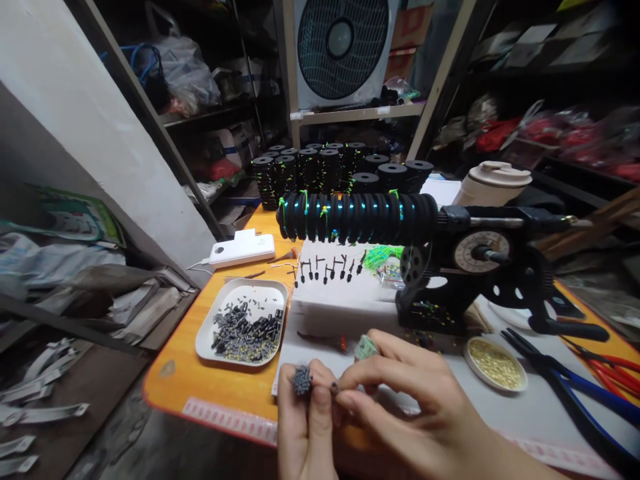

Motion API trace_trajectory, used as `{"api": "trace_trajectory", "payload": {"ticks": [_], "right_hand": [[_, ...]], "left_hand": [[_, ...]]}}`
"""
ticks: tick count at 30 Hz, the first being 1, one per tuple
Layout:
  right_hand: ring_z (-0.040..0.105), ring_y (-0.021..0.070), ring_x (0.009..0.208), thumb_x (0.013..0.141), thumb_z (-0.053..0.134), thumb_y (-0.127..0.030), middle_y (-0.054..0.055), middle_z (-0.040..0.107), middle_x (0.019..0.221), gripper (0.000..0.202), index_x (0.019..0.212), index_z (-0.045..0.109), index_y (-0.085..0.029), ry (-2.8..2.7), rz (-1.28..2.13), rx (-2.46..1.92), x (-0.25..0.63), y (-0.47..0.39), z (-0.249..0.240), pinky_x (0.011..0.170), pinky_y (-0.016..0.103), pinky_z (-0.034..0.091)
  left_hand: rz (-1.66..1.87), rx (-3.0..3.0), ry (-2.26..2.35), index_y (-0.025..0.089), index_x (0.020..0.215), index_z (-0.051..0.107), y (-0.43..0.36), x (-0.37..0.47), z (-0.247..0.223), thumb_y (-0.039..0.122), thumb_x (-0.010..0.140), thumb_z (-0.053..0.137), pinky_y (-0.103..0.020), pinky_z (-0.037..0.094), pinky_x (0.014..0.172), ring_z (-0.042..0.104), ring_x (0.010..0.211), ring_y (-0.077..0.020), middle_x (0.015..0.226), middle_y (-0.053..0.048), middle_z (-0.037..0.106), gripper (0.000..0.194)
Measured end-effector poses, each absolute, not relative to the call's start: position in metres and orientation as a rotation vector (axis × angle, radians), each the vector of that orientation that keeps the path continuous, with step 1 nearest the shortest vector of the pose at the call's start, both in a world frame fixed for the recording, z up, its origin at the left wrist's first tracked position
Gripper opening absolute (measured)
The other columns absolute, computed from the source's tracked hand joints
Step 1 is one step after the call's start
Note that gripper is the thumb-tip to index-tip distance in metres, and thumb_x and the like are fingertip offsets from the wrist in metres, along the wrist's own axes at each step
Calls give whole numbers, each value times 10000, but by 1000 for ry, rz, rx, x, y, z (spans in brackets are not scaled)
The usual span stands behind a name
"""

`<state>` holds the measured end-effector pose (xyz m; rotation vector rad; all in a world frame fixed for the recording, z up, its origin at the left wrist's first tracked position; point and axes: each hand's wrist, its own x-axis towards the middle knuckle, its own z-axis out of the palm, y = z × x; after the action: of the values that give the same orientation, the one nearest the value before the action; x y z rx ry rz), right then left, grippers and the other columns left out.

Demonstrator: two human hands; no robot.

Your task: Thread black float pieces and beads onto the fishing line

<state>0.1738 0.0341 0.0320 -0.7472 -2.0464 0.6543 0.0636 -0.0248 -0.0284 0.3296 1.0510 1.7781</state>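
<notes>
My left hand is closed around a bundle of thin blue-grey pieces, their ends showing above the fingers. Thumb and forefinger of my right hand are closed at a tiny dark piece, right beside the left fingertips. A pale green bundle is tucked in the right hand's other fingers. Just beyond the hands, a thin dark strand with a red-orange bit lies on the white sheet. Several small black T-shaped pieces are lined up farther back.
A white tray of small black and yellow parts is at left. A black hand-cranked winder carries a ridged roller. At right are a dish of gold bits, blue-handled pliers and red-handled scissors. Black spools stand behind.
</notes>
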Motion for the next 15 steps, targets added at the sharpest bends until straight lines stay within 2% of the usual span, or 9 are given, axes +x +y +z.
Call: {"api": "trace_trajectory", "payload": {"ticks": [2, 5, 8, 15], "right_hand": [[530, 155, 598, 897, 606, -104, 41, 612, 643, 184, 799, 750, -165, -2066, 692, -748, 174, 35, 31, 530, 253, 419], [551, 156, 625, 910, 604, -103, 46, 598, 664, 190, 834, 769, -160, -2088, 736, -757, 174, 37, 31, 546, 245, 423], [538, 146, 613, 905, 608, -95, 34, 565, 654, 189, 826, 770, -154, -2107, 714, -748, 173, 38, 31, 534, 236, 393], [493, 146, 614, 906, 568, -81, 24, 530, 653, 208, 799, 738, -139, -2181, 531, -735, 172, 38, 24, 528, 251, 315]], "left_hand": [[1804, 470, 957, 230, 787, 568, -21, 57, -27, 404, 885, 719, -153, 425, 597, 494, 616, -80, 685, 57, 504, 251], [1819, 622, 938, 227, 765, 553, -18, 49, -26, 366, 961, 619, -171, 371, 553, 407, 575, -88, 648, 59, 444, 249], [1861, 734, 990, 235, 776, 544, -18, 48, -26, 352, 995, 555, -205, 355, 565, 401, 589, -108, 654, 54, 435, 249], [1931, 1037, 1231, 267, 843, 577, -19, 49, -24, 383, 985, 568, -269, 307, 598, 417, 606, -134, 656, 61, 472, 183]]}}
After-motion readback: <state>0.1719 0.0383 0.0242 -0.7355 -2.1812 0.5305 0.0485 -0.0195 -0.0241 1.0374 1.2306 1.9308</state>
